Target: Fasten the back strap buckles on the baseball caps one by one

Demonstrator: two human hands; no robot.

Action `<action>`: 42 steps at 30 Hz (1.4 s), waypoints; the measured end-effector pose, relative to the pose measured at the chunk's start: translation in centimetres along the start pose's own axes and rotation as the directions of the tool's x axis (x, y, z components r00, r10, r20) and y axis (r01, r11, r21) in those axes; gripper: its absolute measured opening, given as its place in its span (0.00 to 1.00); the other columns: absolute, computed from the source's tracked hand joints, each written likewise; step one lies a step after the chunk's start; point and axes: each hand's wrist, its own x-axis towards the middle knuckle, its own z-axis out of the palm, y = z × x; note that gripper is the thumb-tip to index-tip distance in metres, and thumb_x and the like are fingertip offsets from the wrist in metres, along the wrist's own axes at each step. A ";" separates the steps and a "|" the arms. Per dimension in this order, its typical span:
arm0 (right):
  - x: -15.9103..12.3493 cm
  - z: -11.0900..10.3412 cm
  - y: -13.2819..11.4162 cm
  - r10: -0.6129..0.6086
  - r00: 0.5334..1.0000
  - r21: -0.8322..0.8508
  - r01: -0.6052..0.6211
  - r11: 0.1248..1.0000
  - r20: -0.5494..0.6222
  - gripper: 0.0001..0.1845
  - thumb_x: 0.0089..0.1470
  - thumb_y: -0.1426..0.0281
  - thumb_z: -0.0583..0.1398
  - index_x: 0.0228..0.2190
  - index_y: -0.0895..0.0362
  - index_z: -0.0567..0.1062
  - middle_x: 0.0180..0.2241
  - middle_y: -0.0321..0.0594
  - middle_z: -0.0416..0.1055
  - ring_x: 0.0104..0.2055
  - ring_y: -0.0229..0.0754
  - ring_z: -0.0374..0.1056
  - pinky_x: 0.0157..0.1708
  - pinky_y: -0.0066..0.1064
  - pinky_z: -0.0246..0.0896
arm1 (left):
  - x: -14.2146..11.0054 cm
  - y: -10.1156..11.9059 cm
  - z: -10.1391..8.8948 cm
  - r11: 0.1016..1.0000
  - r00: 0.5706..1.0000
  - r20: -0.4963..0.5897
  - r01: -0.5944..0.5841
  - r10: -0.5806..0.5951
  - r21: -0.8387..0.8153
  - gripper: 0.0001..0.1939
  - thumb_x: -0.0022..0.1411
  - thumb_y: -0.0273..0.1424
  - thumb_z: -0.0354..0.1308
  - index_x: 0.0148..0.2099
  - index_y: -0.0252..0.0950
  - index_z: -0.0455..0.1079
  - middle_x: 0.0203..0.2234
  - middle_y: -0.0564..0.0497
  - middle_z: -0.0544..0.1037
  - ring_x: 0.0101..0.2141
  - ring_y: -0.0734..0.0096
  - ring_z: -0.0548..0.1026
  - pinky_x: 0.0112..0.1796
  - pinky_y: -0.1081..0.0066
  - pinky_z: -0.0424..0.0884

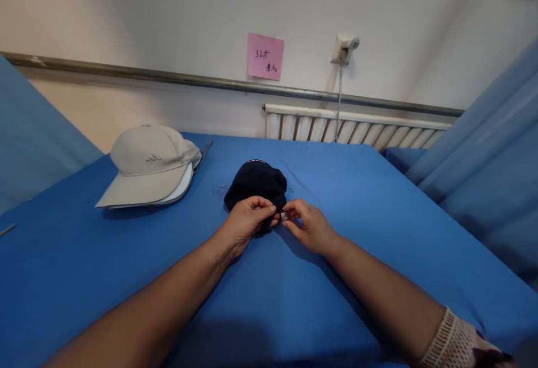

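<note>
A black cap [254, 180] rests on the blue-covered table [336, 189] in front of me, with a short line of pale lettering near its top. My left hand [252, 217] is closed on the cap's near edge, thumb on top. Just to the right, my right hand [306, 222] pinches at the same edge, fingertips almost meeting those of my left hand. Something small and whitish shows between the right fingertips; whether it is a label or part of the strap I cannot tell. The cap's near underside is partly hidden by my hands.
Stacked caps, a beige one [147, 158] on top, lie at the table's left. A thin stick [7, 230] is at the left edge. Behind are a metal rail [189, 80], radiator [357, 127], pink note [265, 56] and socket with cord [342, 51]. Blue curtains [491, 161] hang at both sides.
</note>
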 end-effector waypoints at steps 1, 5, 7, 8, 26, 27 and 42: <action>0.0 -0.1 0.1 -0.038 0.999 -0.064 0.037 0.997 -0.007 0.10 0.55 0.75 0.59 0.40 0.54 0.70 0.36 0.40 0.72 0.37 0.41 0.71 0.39 0.36 0.69 | 0.0 0.0 0.0 1.000 1.000 0.010 -0.007 0.007 -0.004 0.11 0.53 0.35 0.64 0.31 0.35 0.68 0.22 0.52 0.76 0.25 0.74 0.72 0.26 0.74 0.62; 0.3 -0.3 0.8 -0.068 0.994 -0.043 0.064 0.997 -0.084 0.07 0.55 0.73 0.61 0.37 0.54 0.73 0.37 0.41 0.72 0.37 0.41 0.70 0.39 0.35 0.68 | -0.1 0.1 -0.1 1.000 1.000 0.015 -0.025 0.026 -0.009 0.11 0.52 0.35 0.65 0.32 0.34 0.68 0.24 0.51 0.77 0.26 0.73 0.73 0.28 0.73 0.65; 0.4 -0.3 1.2 0.019 0.991 0.114 -0.004 0.994 -0.136 0.07 0.52 0.71 0.64 0.36 0.54 0.73 0.36 0.39 0.73 0.35 0.40 0.71 0.38 0.34 0.69 | -0.1 0.3 -0.1 0.999 0.999 0.010 -0.042 0.042 0.017 0.12 0.52 0.35 0.65 0.32 0.34 0.68 0.23 0.53 0.75 0.24 0.75 0.72 0.27 0.73 0.65; 0.5 -0.3 1.4 0.081 0.987 0.207 -0.051 0.977 -0.141 0.08 0.51 0.70 0.65 0.36 0.54 0.73 0.34 0.38 0.73 0.33 0.39 0.71 0.37 0.33 0.70 | -0.2 0.4 -0.1 0.998 0.998 0.006 -0.058 0.058 0.039 0.12 0.52 0.35 0.65 0.32 0.34 0.68 0.22 0.54 0.74 0.23 0.75 0.71 0.26 0.74 0.65; 0.3 -0.4 1.2 0.185 0.979 0.344 -0.145 0.928 -0.086 0.12 0.46 0.66 0.67 0.33 0.54 0.72 0.31 0.36 0.75 0.31 0.38 0.72 0.35 0.32 0.69 | -0.2 -0.1 -0.1 0.910 0.969 0.095 -0.247 0.228 0.332 0.07 0.53 0.33 0.62 0.33 0.35 0.71 0.24 0.55 0.71 0.25 0.76 0.67 0.27 0.75 0.63; 0.3 -0.4 1.1 0.166 0.982 0.315 -0.131 0.940 -0.087 0.11 0.46 0.67 0.67 0.33 0.54 0.72 0.32 0.36 0.76 0.32 0.38 0.72 0.36 0.33 0.69 | -0.2 -0.1 -0.1 0.906 0.969 0.098 -0.246 0.225 0.345 0.07 0.53 0.33 0.62 0.33 0.35 0.71 0.24 0.55 0.71 0.25 0.76 0.67 0.26 0.75 0.62; 0.0 -1.3 0.2 -0.106 0.994 -0.049 0.106 0.993 0.000 0.07 0.56 0.71 0.61 0.38 0.53 0.73 0.35 0.38 0.75 0.37 0.40 0.72 0.39 0.33 0.68 | -0.7 0.5 0.0 0.857 0.966 0.136 -0.257 0.218 0.446 0.05 0.54 0.33 0.60 0.31 0.36 0.72 0.22 0.55 0.72 0.24 0.75 0.68 0.26 0.74 0.63</action>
